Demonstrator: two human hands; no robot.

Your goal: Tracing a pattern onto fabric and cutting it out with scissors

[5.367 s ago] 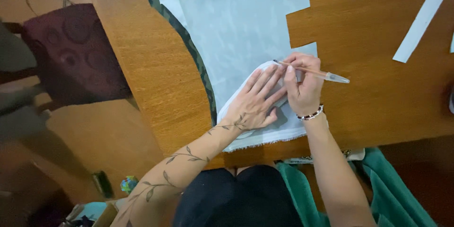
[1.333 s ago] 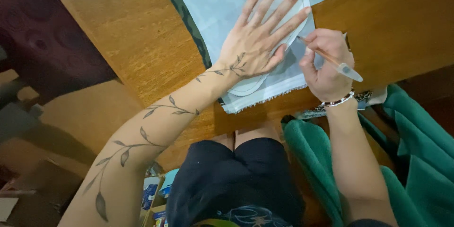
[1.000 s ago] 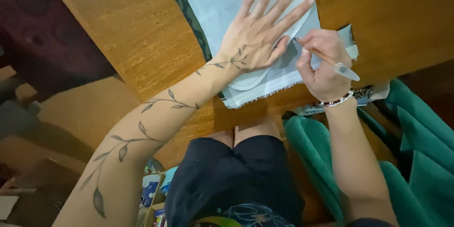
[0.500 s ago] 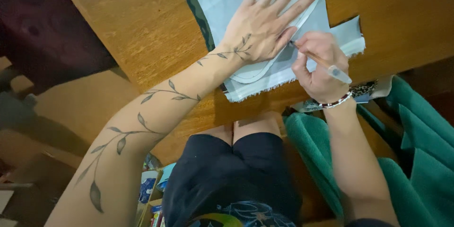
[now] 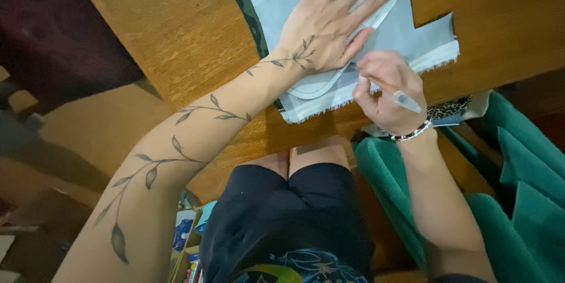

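My left hand [image 5: 329,21] lies flat with fingers spread on a white rounded paper pattern [image 5: 321,85], pressing it onto pale grey fabric [image 5: 424,41] on the wooden table [image 5: 170,30]. My right hand [image 5: 385,91] grips a pen [image 5: 403,99] with its tip at the pattern's lower right edge, just beside my left thumb. A beaded bracelet sits on my right wrist. The fabric's frayed edge lies near the table's front edge.
A dark green fabric strip [image 5: 238,0] runs under the grey cloth's left side. Green cloth [image 5: 518,200] hangs to the right of my lap, with a leopard-print piece [image 5: 447,108] under the table edge. Boxes and clutter [image 5: 185,242] sit on the floor at the left.
The view has shifted so the hands and fabric sit higher in the frame. My right hand with the pen has moved along the pattern's edge toward its lower part; my left hand stays pressed flat.
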